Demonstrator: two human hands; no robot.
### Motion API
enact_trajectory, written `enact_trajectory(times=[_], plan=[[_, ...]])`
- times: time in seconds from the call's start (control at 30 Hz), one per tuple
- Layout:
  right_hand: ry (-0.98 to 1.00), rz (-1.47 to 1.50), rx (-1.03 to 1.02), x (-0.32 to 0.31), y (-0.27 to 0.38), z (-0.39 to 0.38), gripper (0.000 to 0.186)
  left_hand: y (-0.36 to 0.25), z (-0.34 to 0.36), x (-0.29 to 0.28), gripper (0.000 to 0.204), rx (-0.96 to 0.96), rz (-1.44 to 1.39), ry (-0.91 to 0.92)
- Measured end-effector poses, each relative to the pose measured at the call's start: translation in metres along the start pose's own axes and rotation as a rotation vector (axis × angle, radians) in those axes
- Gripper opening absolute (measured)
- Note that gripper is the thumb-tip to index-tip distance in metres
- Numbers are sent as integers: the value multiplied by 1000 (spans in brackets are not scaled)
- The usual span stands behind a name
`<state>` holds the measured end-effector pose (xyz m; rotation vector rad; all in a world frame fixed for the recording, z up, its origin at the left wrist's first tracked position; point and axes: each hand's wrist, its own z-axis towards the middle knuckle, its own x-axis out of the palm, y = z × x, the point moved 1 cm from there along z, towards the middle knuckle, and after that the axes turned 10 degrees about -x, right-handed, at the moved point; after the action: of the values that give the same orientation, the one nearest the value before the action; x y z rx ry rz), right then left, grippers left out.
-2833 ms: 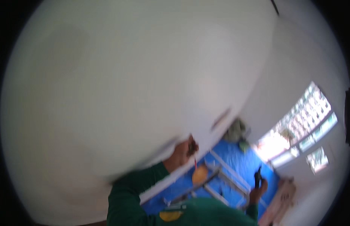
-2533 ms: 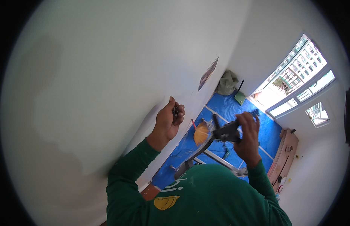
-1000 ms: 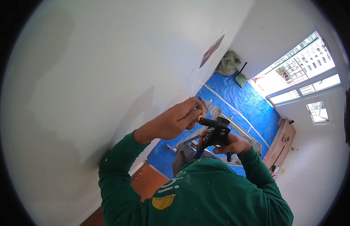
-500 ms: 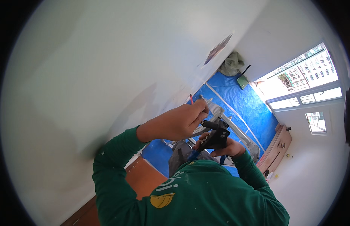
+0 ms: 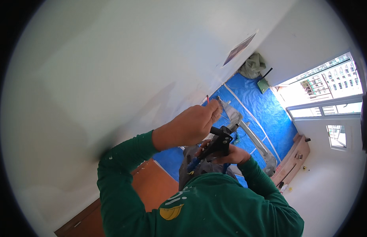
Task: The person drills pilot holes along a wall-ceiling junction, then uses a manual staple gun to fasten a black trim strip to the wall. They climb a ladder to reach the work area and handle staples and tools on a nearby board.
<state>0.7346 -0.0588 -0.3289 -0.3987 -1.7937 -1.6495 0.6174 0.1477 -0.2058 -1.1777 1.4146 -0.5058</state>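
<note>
A black-headed hand tool with blue handles (image 5: pixel 218 145), which looks like a hand riveter, is in front of my body. My right hand (image 5: pixel 234 155) wraps around it from the right, and its stubby black nose points up and left. Just above that nose, my left hand (image 5: pixel 195 123) is closed in a pinch. Whatever its fingertips hold is hidden or too small to name. A thin red piece (image 5: pixel 208 98) pokes up behind the left fingers; I cannot tell whether the hand holds it. Beyond both hands stands a paint-marked metal ladder frame (image 5: pixel 256 143).
Blue plastic sheeting (image 5: pixel 266 114) covers the floor. The white wall (image 5: pixel 96 79) rises close on my left, with a small picture (image 5: pixel 239 49) on it. A bundled sheet (image 5: pixel 252 66) and a green dustpan (image 5: pixel 263 85) lie at the far corner. A wooden cabinet (image 5: pixel 296 160) stands right.
My right hand and the tool have shifted slightly left and down. The left hand has moved a little right and up, still pinched. The view has turned a little, moving the background right.
</note>
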Motion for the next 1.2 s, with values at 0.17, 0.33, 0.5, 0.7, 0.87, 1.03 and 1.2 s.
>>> enact_trajectory(times=[0.17, 0.33, 0.5, 0.7, 0.87, 1.03, 1.2], plan=[[47, 236, -124, 7, -27, 33, 80, 8, 4, -8, 23, -119, -196, -86], [85, 293, -128, 0, -28, 50, 81, 10, 7, -16, 25, -175, -185, -156], [109, 223, -193, -1, -22, 59, 78, 10, 8, -18, 27, -22, -48, -328], [167, 267, -265, 7, -26, 65, 78, 12, 7, -14, 28, 46, -411, -341], [180, 287, -280, 13, -27, 68, 78, 5, 8, -9, 29, 187, -247, -495], [125, 332, -304, 26, -18, 74, 77, 3, 7, -8, 31, 185, -299, -484], [31, 232, -247, 37, -3, 69, 72, 4, 2, -5, 28, 211, -359, -520]])
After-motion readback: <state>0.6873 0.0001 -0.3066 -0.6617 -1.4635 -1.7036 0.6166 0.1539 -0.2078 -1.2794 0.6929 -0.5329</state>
